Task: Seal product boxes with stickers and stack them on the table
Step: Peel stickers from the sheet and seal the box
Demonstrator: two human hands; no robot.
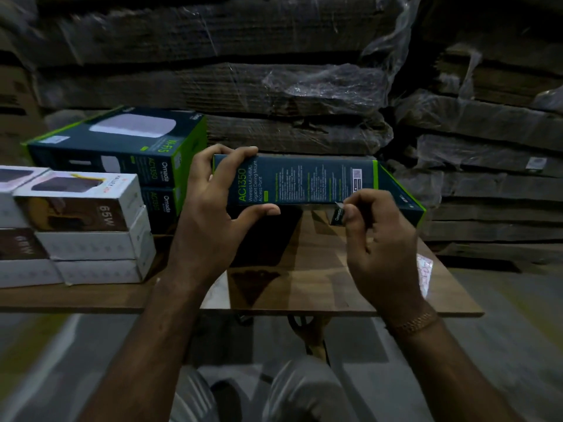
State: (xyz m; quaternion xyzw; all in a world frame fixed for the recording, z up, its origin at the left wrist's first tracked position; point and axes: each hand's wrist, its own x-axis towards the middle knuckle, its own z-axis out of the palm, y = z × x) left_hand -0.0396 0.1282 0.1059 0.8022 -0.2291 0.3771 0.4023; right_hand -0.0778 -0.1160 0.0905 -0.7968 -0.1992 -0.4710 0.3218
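Note:
I hold a dark teal product box with green edges and "AC1350" print on its side above the wooden table. My left hand grips its left end, fingers over the top and thumb under the lower edge. My right hand pinches a small dark sticker at the box's lower edge near the right end. Two matching teal boxes lie stacked at the back left of the table.
Several white "65W" boxes are stacked at the left of the table. A shiny sticker sheet lies near the table's right edge. Plastic-wrapped flat cardboard is piled behind. My knees show below the table's front edge.

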